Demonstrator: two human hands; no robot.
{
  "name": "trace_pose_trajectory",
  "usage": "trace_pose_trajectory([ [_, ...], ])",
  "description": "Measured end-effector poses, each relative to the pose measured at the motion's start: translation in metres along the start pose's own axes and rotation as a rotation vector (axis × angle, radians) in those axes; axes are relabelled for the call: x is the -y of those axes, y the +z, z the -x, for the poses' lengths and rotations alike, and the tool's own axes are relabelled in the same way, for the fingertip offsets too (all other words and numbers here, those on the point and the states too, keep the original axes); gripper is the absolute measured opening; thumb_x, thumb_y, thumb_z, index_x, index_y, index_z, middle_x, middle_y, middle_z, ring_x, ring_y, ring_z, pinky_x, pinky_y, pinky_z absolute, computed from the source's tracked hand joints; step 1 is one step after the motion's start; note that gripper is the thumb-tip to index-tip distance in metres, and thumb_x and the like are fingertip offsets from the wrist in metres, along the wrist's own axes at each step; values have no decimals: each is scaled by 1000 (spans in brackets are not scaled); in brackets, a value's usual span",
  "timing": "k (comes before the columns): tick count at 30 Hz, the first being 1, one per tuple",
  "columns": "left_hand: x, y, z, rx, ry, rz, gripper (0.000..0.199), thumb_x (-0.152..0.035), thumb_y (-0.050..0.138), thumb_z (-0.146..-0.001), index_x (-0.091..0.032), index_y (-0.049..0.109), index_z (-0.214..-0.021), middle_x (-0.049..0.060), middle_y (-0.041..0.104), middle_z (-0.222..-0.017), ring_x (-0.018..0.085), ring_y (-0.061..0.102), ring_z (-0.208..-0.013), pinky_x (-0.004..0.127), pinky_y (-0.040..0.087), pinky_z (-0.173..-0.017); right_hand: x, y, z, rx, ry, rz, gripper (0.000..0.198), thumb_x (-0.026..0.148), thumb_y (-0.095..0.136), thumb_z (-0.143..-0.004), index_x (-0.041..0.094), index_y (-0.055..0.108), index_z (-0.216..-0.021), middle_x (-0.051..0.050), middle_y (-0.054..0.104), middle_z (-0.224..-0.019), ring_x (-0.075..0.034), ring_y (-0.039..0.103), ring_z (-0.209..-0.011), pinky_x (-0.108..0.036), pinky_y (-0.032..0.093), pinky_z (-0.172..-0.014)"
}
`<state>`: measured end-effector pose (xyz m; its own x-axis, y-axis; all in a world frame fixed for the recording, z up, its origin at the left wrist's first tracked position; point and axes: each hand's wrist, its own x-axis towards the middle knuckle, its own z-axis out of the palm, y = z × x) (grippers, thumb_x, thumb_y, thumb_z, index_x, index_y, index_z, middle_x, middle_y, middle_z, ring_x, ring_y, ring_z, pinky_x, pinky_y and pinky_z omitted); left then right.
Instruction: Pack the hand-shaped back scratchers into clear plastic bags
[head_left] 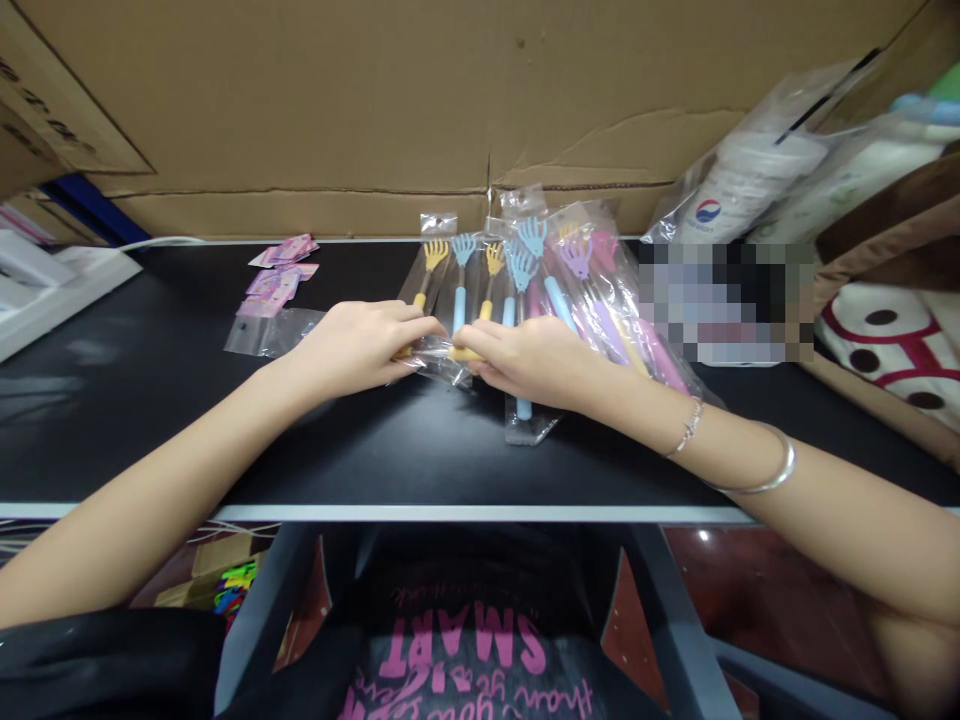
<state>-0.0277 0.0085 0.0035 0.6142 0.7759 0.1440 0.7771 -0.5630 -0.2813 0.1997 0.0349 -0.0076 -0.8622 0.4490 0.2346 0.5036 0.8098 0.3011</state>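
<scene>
A yellow back scratcher [463,354] in a clear plastic bag lies crosswise between my hands, mostly hidden by the fingers. My left hand [364,345] is closed on its left part, and the bag's empty end [259,334] sticks out to the left beneath that wrist. My right hand [529,360] pinches the yellow handle. Behind and to the right, several bagged back scratchers lie fanned out: yellow ones [435,256], light blue ones [533,238], a purple one [577,258] and pink ones [661,357]. Their bags overlap, partly under my right hand.
Small pink and purple printed cards [274,285] lie left on the black desk [150,420]. A cardboard wall [315,100] closes off the back. At the right stand a bagged Pepsi cup [750,190] and a patterned cloth bag [892,340]. A white object [67,285] sits far left.
</scene>
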Motion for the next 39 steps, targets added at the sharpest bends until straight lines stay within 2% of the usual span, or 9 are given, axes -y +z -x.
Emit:
trace_pose_trajectory([
  [17,1,1,-1,-3,-1,5,28,-24,47,-85,-22,61,-109,4,66,-93,22,64,-87,27,38,-60,0,1,1,-23,-7,12,27,31,35,-97,20,54,-113,1,65,-94,-10,36,-50,-29,13,-47],
  [32,0,-1,0,31,-23,7,31,-22,46,-84,-22,60,-112,4,66,-93,22,64,-89,28,39,-61,0,0,0,-1,-2,8,27,31,34,-97,19,54,-111,-1,65,-94,-9,36,-50,-29,12,-48],
  [39,-1,-3,-1,43,-29,10,32,-23,45,-85,-22,59,-113,5,66,-95,21,64,-90,26,41,-61,0,0,1,-6,-6,-10,29,30,31,-98,19,53,-115,-3,65,-94,-9,41,-53,-29,12,-51],
])
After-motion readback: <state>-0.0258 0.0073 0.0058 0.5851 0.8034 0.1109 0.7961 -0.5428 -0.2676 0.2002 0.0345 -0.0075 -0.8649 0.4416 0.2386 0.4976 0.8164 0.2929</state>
